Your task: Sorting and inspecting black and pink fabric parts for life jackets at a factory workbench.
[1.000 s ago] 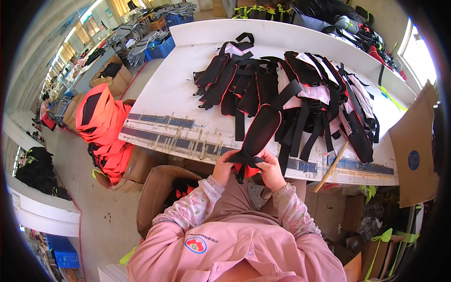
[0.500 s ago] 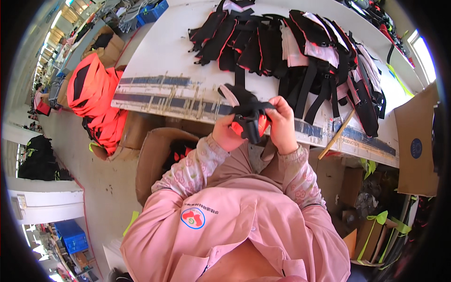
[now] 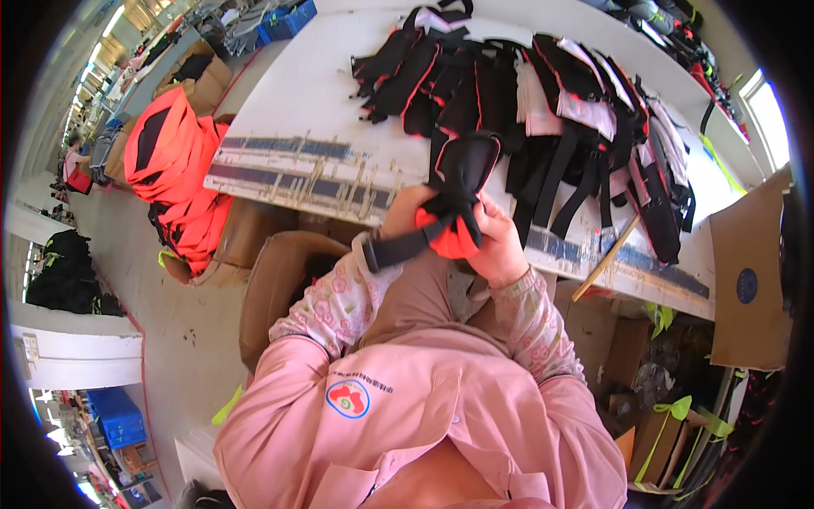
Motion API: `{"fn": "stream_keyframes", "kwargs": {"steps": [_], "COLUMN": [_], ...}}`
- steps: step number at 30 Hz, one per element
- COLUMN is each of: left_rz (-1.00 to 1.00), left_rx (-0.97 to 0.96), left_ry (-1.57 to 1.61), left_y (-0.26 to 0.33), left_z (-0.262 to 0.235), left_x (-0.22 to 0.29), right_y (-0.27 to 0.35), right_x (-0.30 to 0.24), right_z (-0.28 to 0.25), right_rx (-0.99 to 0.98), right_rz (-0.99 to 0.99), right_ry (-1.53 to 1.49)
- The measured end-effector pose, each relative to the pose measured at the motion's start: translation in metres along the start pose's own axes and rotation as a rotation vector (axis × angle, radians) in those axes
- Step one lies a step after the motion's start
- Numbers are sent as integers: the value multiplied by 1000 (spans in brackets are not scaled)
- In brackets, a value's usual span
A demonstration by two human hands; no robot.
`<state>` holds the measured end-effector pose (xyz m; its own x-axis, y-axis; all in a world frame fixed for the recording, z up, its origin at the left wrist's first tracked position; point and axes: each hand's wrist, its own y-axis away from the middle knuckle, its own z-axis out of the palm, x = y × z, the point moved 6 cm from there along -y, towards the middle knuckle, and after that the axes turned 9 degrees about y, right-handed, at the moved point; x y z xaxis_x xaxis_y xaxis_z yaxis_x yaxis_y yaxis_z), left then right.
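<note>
Over the near edge of the table, both my hands hold a black padded strap [image 3: 466, 161] with thin red edging. My left hand [image 3: 401, 214] is closed on its left side, partly hidden by black fabric. My right hand [image 3: 502, 246] pinches the other side with thumb and fingers. Between the hands bulges a bright orange-red piece of fabric [image 3: 456, 243]. A loose black webbing strap [image 3: 398, 248] hangs across my left wrist. How the parts are folded together is hard to make out.
On the white table [image 3: 288, 110] lies a row of black and pink padded straps [image 3: 543, 102]. A wooden stick [image 3: 606, 257] juts past the table edge. Orange bundles [image 3: 174, 161] stand at left, with an open cardboard box [image 3: 263, 288] below the table and another cardboard piece [image 3: 746, 271] at right.
The padded strap has turned, its broad black end now pointing up and away. The webbing end has swung left over my left wrist. My right hand has dropped slightly.
</note>
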<state>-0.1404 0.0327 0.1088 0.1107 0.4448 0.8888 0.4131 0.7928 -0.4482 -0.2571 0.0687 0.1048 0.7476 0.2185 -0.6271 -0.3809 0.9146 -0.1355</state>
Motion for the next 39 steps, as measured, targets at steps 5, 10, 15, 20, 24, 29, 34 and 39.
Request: {"fn": "stream_keyframes", "kwargs": {"steps": [5,10,15,20,24,29,34,39], "left_rz": [-606,-703,-524,-604,-396,-476,-620,-408], "left_rx": [186,375,282,116,-111,137,315,490], "left_ry": [1105,1211,1391,1472,1401,1173,1256,1362], "left_y": [27,49,45,52,54,37,26,15], "left_z": [29,41,31,30,31,-1,15,1], "left_x": [-24,-29,-30,-31,-35,-40,-13,-17], "right_y": [3,11,11,12,15,16,13,0], "right_x": [-26,-23,-19,-27,-25,-19,11,18], "right_z": [-14,-22,-15,-20,-44,-13,-29,-48], "right_rx": [195,240,226,209,207,496,243,323], "right_rz": [-186,-278,-227,-215,-179,43,158,58], "right_ry": [141,390,332,321,314,33,141,427]}}
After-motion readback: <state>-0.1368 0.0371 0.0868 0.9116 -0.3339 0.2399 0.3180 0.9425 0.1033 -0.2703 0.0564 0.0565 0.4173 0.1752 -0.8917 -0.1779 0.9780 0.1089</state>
